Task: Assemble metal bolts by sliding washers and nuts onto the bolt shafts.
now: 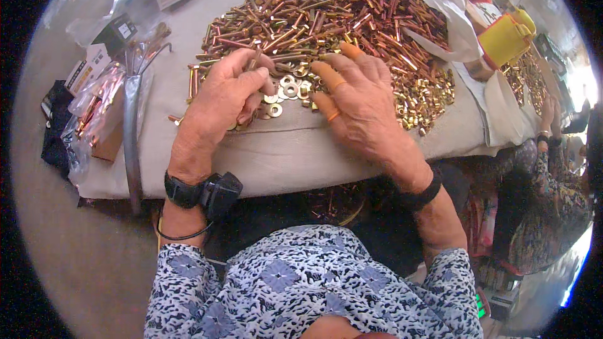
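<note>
My left hand point(223, 93) is closed, with the thumb pressed to the fingers and a brassy bolt point(254, 59) poking up between them. Anything else inside that hand is hidden. Flat golden washers point(289, 89) lie on the cloth between my two hands. My right hand point(359, 91) has its fingers apart and wears orange finger covers; it hovers over or rests on the edge of the pile, beside the washers. Under and right of it are small golden nuts or sleeves point(422, 103). Behind both hands spreads a large heap of long bolts point(314, 9).
Beige cloth point(295, 163) covers the table. A curved grey bar point(132, 132) stands by its left edge, near a clear bag of bolts point(97, 103) and small boxes point(114, 34). White plastic sheeting point(433, 0) and a yellow container point(505, 39) are at right. Another person's hand point(548, 113) works farther right.
</note>
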### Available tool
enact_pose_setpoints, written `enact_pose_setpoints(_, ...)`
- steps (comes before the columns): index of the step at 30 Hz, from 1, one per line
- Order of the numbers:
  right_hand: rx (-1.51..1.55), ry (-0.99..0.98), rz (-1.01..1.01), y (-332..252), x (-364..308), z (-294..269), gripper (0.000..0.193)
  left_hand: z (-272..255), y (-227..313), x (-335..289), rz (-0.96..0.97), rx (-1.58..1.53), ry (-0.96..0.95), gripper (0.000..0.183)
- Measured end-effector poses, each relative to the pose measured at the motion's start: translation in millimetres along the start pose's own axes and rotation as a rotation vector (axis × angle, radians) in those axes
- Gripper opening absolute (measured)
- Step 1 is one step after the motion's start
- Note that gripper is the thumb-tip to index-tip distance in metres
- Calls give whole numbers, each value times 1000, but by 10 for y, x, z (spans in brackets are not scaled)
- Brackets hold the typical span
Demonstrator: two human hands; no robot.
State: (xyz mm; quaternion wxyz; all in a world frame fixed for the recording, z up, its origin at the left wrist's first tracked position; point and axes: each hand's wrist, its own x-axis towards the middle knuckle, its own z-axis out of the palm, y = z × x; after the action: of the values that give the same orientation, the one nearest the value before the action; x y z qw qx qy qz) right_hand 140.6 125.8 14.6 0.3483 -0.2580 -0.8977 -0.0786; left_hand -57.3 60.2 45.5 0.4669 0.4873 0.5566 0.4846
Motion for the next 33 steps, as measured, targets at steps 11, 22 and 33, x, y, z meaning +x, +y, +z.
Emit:
enact_pose_setpoints(11,-2,-126,-90,-113,-22,235,17,29,12,-31,-67,-92,-118,23)
enact_pose_setpoints(22,56,-7,-49,-100,-27,152,18,14,-77,-25,-96,-173,-86,19)
enact_pose_setpoints(33,654,25,543,-166,-42,7,10,175,-66,-36,-28,285,-168,20)
